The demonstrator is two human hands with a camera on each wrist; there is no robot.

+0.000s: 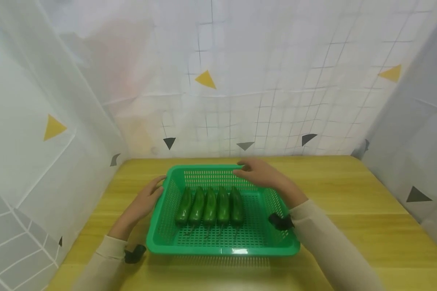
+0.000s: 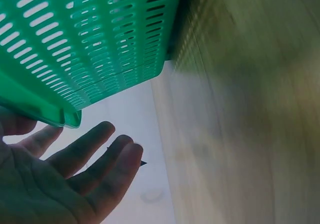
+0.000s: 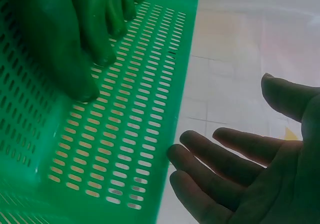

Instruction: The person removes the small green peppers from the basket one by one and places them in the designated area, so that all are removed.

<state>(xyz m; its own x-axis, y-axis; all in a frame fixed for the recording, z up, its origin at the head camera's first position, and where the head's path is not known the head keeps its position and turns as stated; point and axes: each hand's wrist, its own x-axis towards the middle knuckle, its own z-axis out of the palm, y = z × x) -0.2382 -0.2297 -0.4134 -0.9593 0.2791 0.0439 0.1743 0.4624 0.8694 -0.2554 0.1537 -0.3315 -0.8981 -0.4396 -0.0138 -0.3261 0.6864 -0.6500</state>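
Note:
A green plastic basket (image 1: 189, 251) with slotted walls holds several glossy green peppers (image 1: 210, 208), side by side in a row toward its left half, stems facing the near side. My left hand (image 1: 145, 202) is at the basket's left rim. In the left wrist view, its thumb and index finger are at the rim (image 2: 45, 115), while the other fingers stretch loosely away from it. My right hand (image 1: 260, 173) hovers around the far rim, right of the middle. The right wrist view has its fingers spread beside the basket wall (image 3: 167, 134), holding nothing; whether a fingertip touches is unclear.
The basket stands on a yellow wood-grain table (image 1: 335, 226). Behind and at both sides hang white patterned sheets (image 1: 240, 60) with triangles and grid lines. A dark wrist strap (image 1: 281, 222) on the right arm shows over the basket's right wall.

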